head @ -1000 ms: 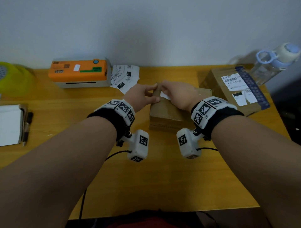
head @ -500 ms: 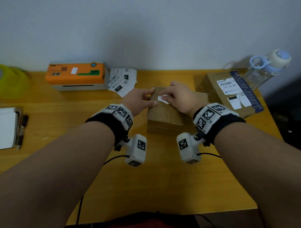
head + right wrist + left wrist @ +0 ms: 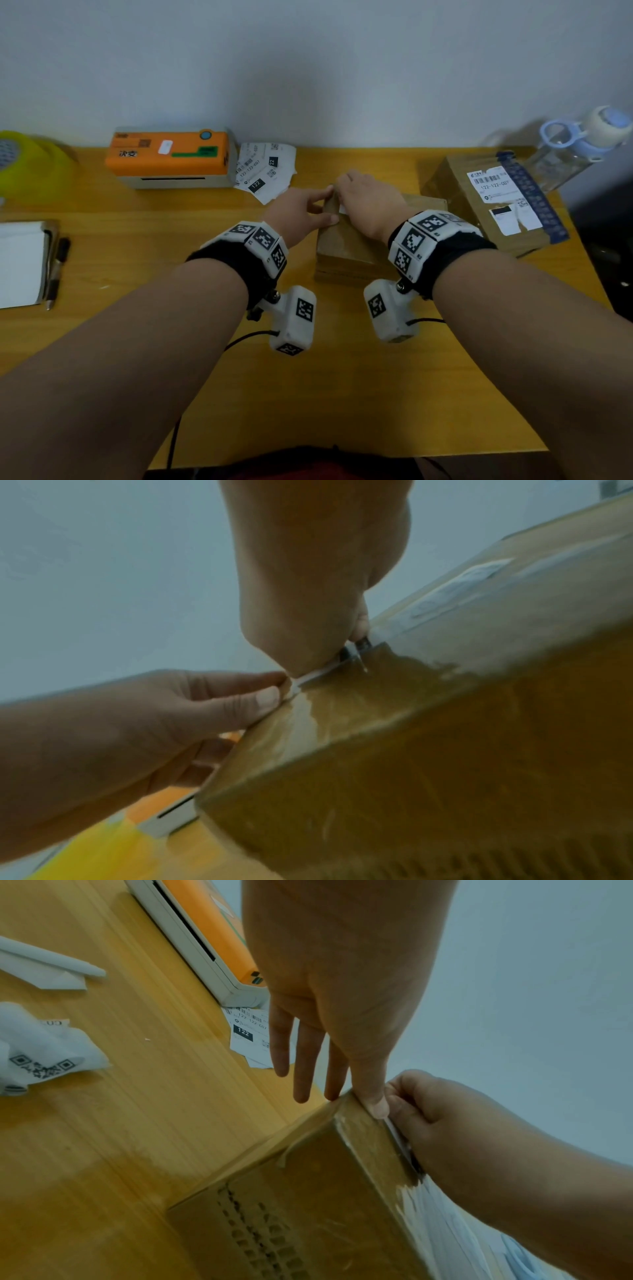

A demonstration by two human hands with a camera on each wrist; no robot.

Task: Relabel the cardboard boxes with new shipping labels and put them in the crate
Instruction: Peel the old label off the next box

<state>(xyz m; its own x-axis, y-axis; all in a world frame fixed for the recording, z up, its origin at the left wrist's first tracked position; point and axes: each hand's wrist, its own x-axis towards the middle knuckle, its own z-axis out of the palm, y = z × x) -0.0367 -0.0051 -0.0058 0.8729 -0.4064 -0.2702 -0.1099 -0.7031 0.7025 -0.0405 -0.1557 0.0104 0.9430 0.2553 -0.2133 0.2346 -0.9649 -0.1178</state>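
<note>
left hand (image 3: 301,214), right hand (image 3: 368,205), seemingly pinching label (image 3: 316,672)

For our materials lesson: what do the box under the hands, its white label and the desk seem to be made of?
The box: brown corrugated cardboard, fluting shows at its end; faces glossy, perhaps taped. The label: thin white paper, probably, matte. The desk: yellowish wood or wood-look laminate, straight grain, slight sheen.

Office packing desk (image 3: 144,219), label printer (image 3: 168,161), loose shipping labels (image 3: 265,171)
</note>
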